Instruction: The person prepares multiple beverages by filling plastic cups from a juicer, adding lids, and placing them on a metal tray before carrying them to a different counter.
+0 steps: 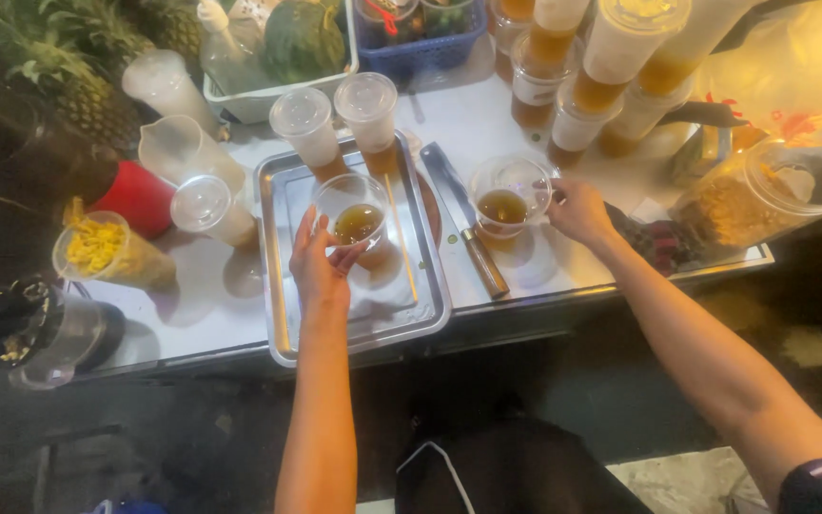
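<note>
Head view: my left hand (321, 265) grips a cup (352, 211) at twelve o'clock over the tray (283, 286); my right hand (577, 211) grips another cup (509, 195) at nine.

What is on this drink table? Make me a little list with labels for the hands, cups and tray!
left hand: holds a clear cup with a little amber liquid, over the metal tray
right hand: grips a second clear cup of amber liquid on the counter
knife: lies between tray and second cup
lidded cups: two at the tray's far edge
</note>
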